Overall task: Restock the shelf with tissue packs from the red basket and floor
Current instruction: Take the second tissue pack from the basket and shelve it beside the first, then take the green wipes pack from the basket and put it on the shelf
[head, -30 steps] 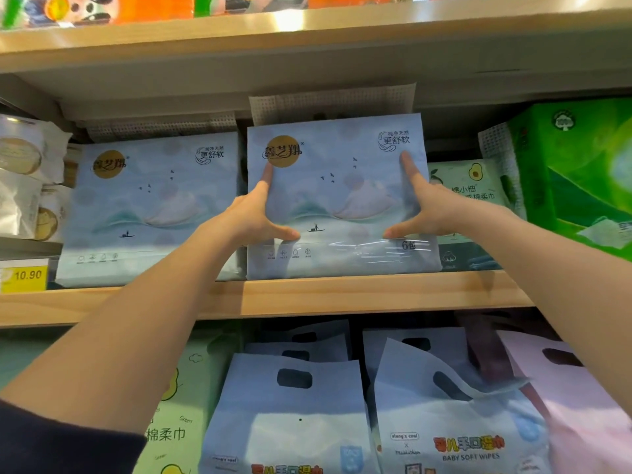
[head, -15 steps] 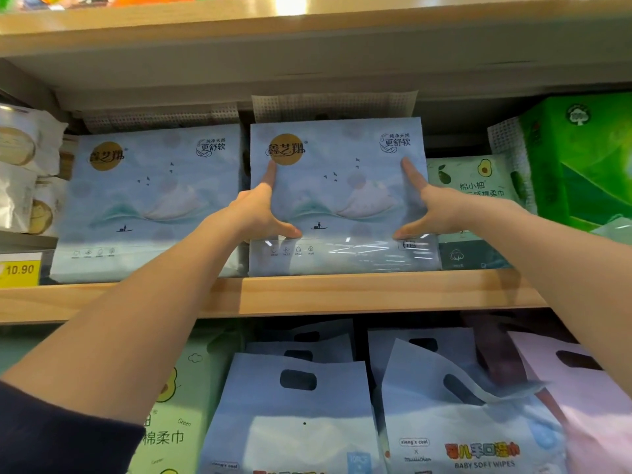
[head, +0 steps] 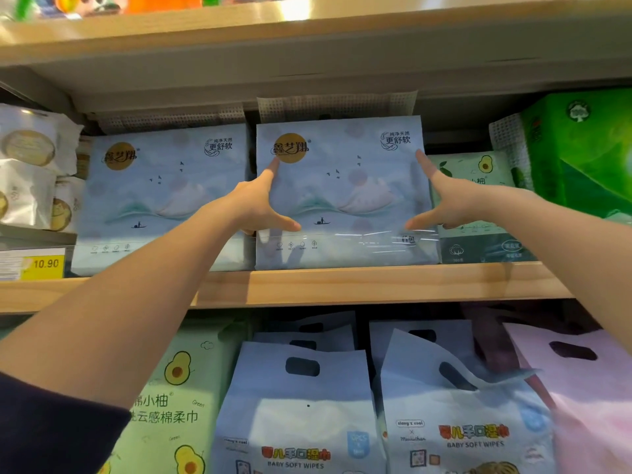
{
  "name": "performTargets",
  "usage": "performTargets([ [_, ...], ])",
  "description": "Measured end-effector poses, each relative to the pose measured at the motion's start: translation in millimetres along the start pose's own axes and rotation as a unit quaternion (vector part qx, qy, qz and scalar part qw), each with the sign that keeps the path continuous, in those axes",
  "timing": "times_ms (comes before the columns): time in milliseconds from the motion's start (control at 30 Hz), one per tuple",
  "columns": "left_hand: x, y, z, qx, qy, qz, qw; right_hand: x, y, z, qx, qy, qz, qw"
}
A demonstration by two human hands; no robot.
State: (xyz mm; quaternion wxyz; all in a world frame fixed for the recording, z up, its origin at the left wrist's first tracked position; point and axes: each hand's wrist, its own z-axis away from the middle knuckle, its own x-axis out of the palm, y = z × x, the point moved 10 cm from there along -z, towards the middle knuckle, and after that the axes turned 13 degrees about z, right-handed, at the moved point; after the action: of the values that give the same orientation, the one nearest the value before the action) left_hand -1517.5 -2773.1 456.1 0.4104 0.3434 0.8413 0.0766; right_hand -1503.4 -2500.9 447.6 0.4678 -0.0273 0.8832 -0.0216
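Observation:
A pale blue tissue pack [head: 342, 186] with a gold round logo stands upright on the wooden shelf board [head: 342, 283]. My left hand [head: 253, 206] clasps its left edge, index finger pointing up and thumb lying across the front. At the right edge my right hand [head: 448, 200] mirrors that grip, thumb on the front face. A second, identical blue pack [head: 164, 196] stands right beside it on the left. The red basket and the floor are out of view.
A pale green avocado-print pack [head: 478, 186] and a bright green pack [head: 581, 148] stand to the right, white packs [head: 30, 165] to the left above a yellow price tag [head: 44, 265]. Baby wipes bags [head: 297, 412] fill the shelf below. Another shelf board [head: 307, 39] hangs close overhead.
Both hands stay on the sides of the blue pack, which remains upright on the shelf. My right hand has slid slightly outward toward the pack's right edge.

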Motion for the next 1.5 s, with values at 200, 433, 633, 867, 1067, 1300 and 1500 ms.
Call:
performTargets([
  [200,-8,9,13,0.003,-0.004,-0.022,1.000,-9,2,16,-0.006,0.003,-0.003,1.000],
  [433,-20,24,46,-0.002,0.010,-0.048,0.999,-20,13,48,-0.008,0.013,0.023,1.000],
  [633,-20,46,92,-0.014,0.010,-0.056,0.998,-27,15,84,-0.036,0.050,-0.009,0.998],
  [867,-13,62,159,-0.013,-0.013,-0.050,0.999,-34,5,157,-0.071,0.045,0.016,0.996],
  [1067,-3,57,230,0.014,-0.030,0.028,0.999,-23,4,239,-0.051,0.012,0.010,0.999],
  [1300,34,40,324,0.034,-0.079,0.111,0.990,36,-6,352,-0.024,-0.043,-0.044,0.998],
  [1500,98,16,412,0.009,-0.169,0.093,0.981,88,-1,451,0.016,-0.117,-0.118,0.986],
])
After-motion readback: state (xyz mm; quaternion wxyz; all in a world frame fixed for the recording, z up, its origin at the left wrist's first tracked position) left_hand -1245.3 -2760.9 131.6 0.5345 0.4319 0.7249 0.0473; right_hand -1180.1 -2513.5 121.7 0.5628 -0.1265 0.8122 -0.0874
